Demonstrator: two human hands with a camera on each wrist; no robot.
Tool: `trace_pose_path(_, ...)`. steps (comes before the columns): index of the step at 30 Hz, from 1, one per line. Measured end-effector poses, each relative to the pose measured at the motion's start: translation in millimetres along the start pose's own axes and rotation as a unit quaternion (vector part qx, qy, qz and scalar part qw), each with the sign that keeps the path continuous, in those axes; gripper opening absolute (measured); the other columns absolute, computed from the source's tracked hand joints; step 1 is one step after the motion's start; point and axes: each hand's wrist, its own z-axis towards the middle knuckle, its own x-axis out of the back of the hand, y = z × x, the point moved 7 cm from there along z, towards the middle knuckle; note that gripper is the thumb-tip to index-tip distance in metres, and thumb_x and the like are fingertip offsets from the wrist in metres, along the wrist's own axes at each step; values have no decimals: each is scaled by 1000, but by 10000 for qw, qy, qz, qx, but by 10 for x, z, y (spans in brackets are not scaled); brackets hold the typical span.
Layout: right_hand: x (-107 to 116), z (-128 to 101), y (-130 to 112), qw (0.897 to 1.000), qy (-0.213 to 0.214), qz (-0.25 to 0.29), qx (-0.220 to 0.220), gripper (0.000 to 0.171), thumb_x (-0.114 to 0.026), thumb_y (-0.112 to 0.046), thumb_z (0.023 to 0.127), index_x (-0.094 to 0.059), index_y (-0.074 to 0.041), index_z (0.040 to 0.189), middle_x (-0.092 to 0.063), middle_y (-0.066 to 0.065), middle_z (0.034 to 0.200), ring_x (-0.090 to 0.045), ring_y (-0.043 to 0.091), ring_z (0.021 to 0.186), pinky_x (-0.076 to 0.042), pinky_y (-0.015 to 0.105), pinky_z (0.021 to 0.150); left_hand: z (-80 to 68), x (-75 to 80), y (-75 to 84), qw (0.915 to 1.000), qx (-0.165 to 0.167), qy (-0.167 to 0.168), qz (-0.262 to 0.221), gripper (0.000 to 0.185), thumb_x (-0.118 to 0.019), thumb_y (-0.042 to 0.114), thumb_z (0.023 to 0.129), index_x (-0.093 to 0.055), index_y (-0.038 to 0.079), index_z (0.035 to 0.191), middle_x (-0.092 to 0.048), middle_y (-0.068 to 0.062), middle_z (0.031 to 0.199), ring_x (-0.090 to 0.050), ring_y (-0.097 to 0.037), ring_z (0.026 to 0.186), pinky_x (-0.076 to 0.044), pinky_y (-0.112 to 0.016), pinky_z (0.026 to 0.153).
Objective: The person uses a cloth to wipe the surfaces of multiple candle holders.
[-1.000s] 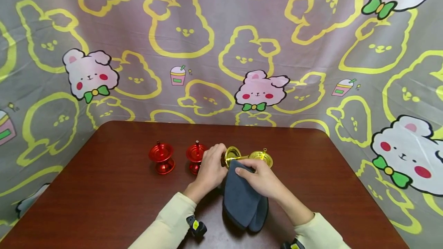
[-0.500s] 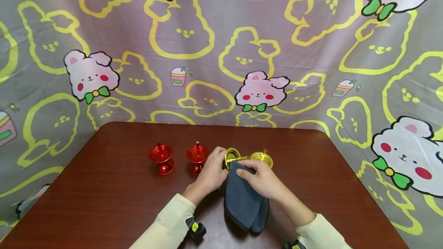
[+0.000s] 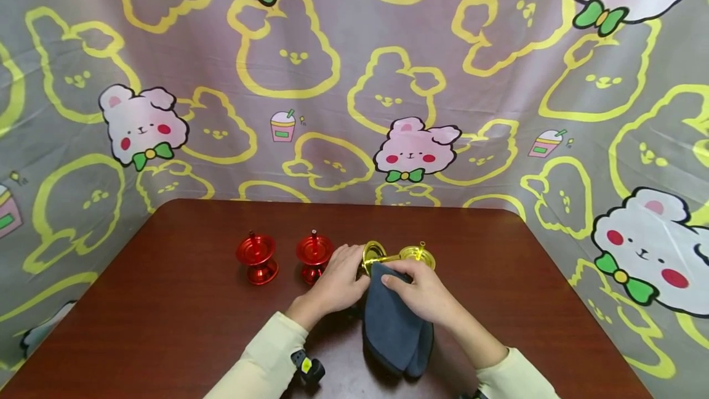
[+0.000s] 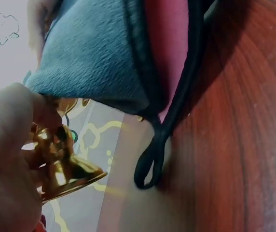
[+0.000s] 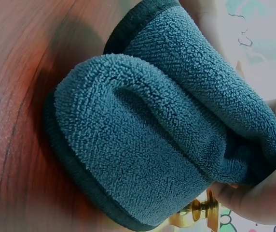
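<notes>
In the head view my left hand (image 3: pixel 336 279) grips a shiny gold candle holder (image 3: pixel 375 252) that is tipped on its side, its dish and centre pin pointing right. In the left wrist view the fingers wrap its stem, above the flared base (image 4: pixel 68 174). My right hand (image 3: pixel 420 288) pinches a folded blue-grey cloth (image 3: pixel 394 325) between thumb and fingers, right at the holder's pin. The cloth hangs down towards the table and has a dark edging and a hanging loop (image 4: pixel 150 164). Behind the right hand stands a second gold candle holder (image 3: pixel 422 255), partly hidden.
Two red candle holders stand upright left of the hands, one further left (image 3: pixel 257 257) and one (image 3: pixel 313 252) close by the left hand. All are on a dark red-brown wooden table (image 3: pixel 166 325). A patterned curtain (image 3: pixel 310 97) hangs behind and at both sides.
My left fingers have shifted slightly towards me on the tipped gold candle holder, showing more of the nearby red one. The cloth has moved a little right with the right hand.
</notes>
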Motion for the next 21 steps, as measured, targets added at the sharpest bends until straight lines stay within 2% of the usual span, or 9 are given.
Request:
trace_pose_path(3, 13, -5, 9, 10000, 17, 32, -23, 30, -67, -24, 97, -72, -12, 124, -67, 3, 121, -59, 25, 118, -46, 50, 98, -3, 23, 16, 9998, -161, -36, -148, 35, -63, 4, 91, -59, 8, 126, -64, -7, 120, -56, -27, 120, -26, -52, 115)
trace_pose_path(7, 16, -4, 24, 9997, -6, 223, -52, 30, -67, -23, 97, -72, -11, 124, -68, 3, 121, -60, 24, 117, -47, 47, 98, -3, 57, 22, 9994, -234, 189, -195, 32, -69, 4, 92, -64, 9, 123, -68, -6, 117, -59, -25, 114, -37, -47, 109)
trace_pose_path(9, 9, -3, 35, 9994, -32, 332, -102, 29, -67, -23, 97, -72, -10, 123, -69, 3, 120, -61, 22, 114, -48, 44, 96, -7, 71, 26, 9988, -251, 403, -154, 31, -72, 4, 90, -67, 9, 121, -69, -6, 116, -60, -25, 111, -42, -46, 105)
trace_pose_path(15, -2, 0, 44, 9979, -72, 592, -252, 29, -67, -22, 97, -72, -8, 122, -69, 5, 118, -63, 21, 107, -51, 39, 90, -19, 110, 52, 9922, -376, 1179, -117, 34, -81, 3, 82, -73, 9, 115, -72, -7, 115, -65, -27, 108, -46, -46, 100)
trace_pose_path(21, 17, 10, 15, 9971, -64, 707, -275, 32, -65, -24, 98, -70, -7, 126, -68, 6, 124, -60, 23, 115, -49, 44, 96, -19, 146, 87, 9832, -408, 1780, 33, 38, -86, 2, 76, -76, 8, 112, -74, -7, 108, -67, -24, 100, -48, -44, 95)
